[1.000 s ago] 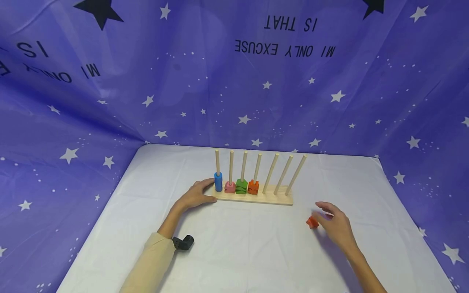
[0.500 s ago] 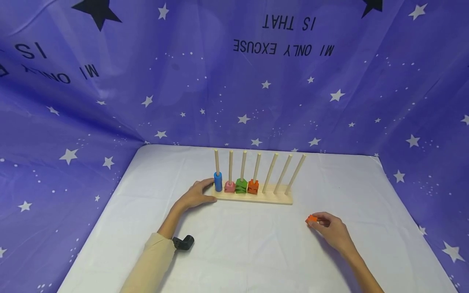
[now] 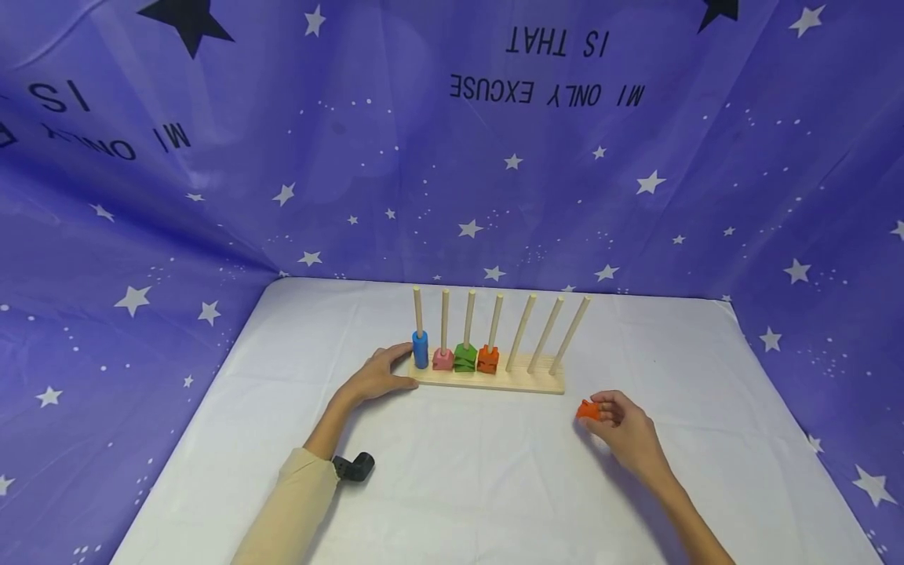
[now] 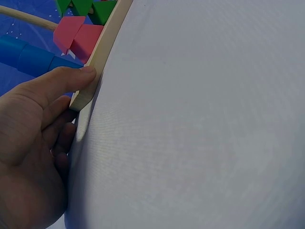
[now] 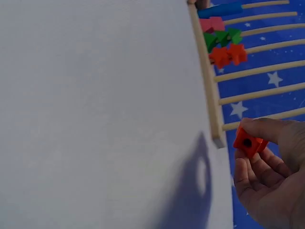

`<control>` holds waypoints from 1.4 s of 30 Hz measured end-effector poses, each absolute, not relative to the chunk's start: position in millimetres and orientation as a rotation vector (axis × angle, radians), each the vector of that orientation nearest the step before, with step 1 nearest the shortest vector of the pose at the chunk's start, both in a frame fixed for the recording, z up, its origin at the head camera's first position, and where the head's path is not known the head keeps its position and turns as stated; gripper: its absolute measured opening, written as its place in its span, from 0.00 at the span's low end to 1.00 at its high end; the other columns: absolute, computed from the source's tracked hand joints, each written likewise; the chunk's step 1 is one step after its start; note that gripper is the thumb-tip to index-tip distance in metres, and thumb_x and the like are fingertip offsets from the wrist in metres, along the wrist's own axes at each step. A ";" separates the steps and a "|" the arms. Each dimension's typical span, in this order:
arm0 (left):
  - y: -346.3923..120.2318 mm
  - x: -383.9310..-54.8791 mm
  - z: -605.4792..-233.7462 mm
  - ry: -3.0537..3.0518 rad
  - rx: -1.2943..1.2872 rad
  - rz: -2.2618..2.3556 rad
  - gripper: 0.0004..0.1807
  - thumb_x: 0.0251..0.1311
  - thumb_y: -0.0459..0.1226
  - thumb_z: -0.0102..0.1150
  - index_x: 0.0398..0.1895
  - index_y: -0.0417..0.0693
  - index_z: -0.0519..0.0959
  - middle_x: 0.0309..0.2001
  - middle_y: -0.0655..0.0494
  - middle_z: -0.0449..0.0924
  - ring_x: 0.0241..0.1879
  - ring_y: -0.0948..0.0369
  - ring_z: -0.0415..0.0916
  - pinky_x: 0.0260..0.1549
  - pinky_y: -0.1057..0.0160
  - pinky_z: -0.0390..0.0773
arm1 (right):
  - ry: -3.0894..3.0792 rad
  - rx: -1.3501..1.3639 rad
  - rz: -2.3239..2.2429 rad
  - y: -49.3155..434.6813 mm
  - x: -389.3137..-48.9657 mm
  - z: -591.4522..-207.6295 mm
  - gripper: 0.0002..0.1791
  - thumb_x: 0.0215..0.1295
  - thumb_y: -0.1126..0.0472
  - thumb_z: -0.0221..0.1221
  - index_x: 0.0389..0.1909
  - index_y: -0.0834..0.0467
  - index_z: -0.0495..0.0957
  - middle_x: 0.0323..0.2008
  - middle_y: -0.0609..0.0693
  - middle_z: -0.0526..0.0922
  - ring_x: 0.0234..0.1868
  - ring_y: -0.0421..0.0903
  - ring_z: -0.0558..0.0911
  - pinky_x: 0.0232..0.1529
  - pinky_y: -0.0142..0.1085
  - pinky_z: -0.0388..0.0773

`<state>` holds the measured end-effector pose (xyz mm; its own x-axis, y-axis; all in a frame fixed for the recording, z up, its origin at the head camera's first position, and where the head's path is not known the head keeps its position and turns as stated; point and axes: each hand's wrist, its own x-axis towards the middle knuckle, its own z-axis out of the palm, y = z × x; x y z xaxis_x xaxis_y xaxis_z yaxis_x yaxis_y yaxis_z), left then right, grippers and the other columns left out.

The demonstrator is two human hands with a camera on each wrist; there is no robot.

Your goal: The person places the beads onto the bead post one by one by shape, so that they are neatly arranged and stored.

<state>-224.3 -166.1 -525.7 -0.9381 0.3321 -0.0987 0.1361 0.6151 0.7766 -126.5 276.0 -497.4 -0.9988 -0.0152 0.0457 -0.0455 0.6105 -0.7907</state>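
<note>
A wooden peg board stands on the white cloth with a row of upright pegs. My left hand grips its left end, the thumb lying on the base edge and the fingers curled behind. On the leftmost peg sit blue cylinders. Pink pieces, green triangular pieces and orange star pieces fill the following pegs. Three pegs at the right are bare. To the right of the board, my right hand pinches an orange star bead between thumb and fingers; its dark hole shows in the right wrist view.
White cloth covers the table. Behind it and at both sides hangs a purple curtain with stars and lettering. A black wrist camera sticks out from the left sleeve.
My right hand has closed its fingers on the orange star bead, picked it up and carried it up and left toward the board. The left hand stays at the board's end.
</note>
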 end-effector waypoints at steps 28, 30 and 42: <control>-166.0 -225.2 -524.3 2.609 0.377 1.217 0.44 0.54 0.43 0.72 0.74 0.43 0.65 0.71 0.43 0.65 0.65 0.45 0.62 0.66 0.40 0.60 | -2.362 0.510 1.547 187.3 -181.4 -382.4 0.19 0.57 0.74 0.69 0.50 0.68 0.78 0.44 0.58 0.83 0.42 0.38 0.81 0.45 0.24 0.78; -165.7 -224.9 -524.4 2.602 0.375 1.224 0.44 0.54 0.43 0.72 0.74 0.43 0.65 0.71 0.43 0.65 0.65 0.45 0.62 0.66 0.40 0.60 | -2.324 0.559 1.539 181.3 -185.7 -375.7 0.18 0.57 0.73 0.69 0.49 0.67 0.79 0.44 0.57 0.83 0.42 0.40 0.81 0.44 0.25 0.79; -164.8 -223.3 -523.2 2.603 0.382 1.246 0.43 0.54 0.42 0.72 0.73 0.41 0.66 0.70 0.42 0.67 0.65 0.45 0.63 0.66 0.41 0.60 | -2.362 0.607 1.323 159.6 -198.1 -349.1 0.20 0.59 0.70 0.69 0.54 0.62 0.83 0.47 0.56 0.83 0.52 0.53 0.81 0.59 0.48 0.75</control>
<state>-223.3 -164.8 -523.2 -0.9394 0.3297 -0.0935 0.1339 0.6043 0.7855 -198.1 159.6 -349.1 -0.8410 -0.1894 0.5069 -0.5312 0.4677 -0.7065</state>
